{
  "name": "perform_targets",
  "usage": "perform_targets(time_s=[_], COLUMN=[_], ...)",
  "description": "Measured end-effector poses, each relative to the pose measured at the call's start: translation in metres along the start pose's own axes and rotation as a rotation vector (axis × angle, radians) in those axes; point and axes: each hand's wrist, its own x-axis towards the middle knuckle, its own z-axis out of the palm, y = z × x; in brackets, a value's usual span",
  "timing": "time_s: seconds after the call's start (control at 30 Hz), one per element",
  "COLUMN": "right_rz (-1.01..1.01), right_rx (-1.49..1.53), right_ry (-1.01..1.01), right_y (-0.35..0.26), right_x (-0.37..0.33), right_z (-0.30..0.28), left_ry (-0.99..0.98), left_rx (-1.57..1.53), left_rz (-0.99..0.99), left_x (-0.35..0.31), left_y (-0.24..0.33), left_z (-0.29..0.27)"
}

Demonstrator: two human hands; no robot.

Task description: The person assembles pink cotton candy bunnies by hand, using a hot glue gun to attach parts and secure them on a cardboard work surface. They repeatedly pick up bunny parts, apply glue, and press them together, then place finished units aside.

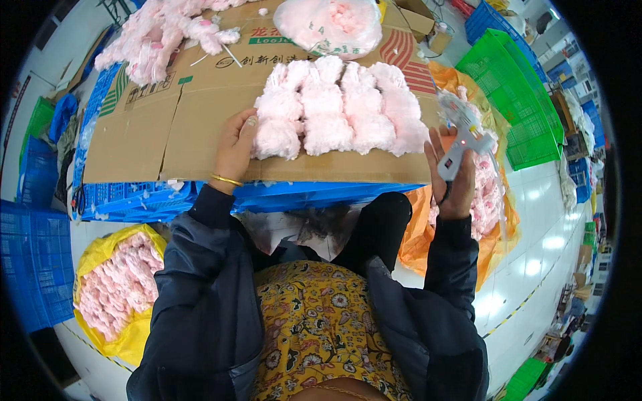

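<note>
Pink fluffy plush pieces (328,110) lie side by side in rows on a flattened cardboard sheet (134,147) in front of me. At the left end of the rows, my left hand (235,148) is closed on the edge of the nearest plush piece, thumb on top and the other fingers partly hidden. Off the right end, my right hand (457,184) holds a pale hot glue gun (463,142) upright, a small red light showing on its body. The gun's nozzle end is blurred against the pink heap behind it.
Loose pink plush parts (160,40) heap at the far left of the cardboard, with a filled clear plastic bag (328,27) at the back. Blue crates (294,197) support the cardboard. A yellow sack (120,287), an orange sack (418,234) and a green crate (511,97) stand around.
</note>
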Motion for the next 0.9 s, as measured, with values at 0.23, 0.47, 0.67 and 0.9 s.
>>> perform_targets(time_s=[0.23,0.47,0.67,0.9], right_rz=[0.160,0.159,0.129,-0.282], right_rx=[-0.266,-0.470,-0.623,-0.972], right_ry=[-0.077,-0.196,-0.121,-0.245], right_y=[0.039,0.088,0.129,0.157], right_x=[-0.048,-0.041,-0.017,0.005], right_z=[0.056,0.114,0.145,0.168], left_ry=[0.085,0.027,0.035,0.033], left_rx=[0.185,0.137,0.200,0.164], left_rz=[0.302,0.232,0.325,0.268], left_x=[-0.018,-0.021,-0.019,-0.020], left_y=[0.012,0.021,0.019,0.022], left_z=[0.004,0.004,0.007,0.006])
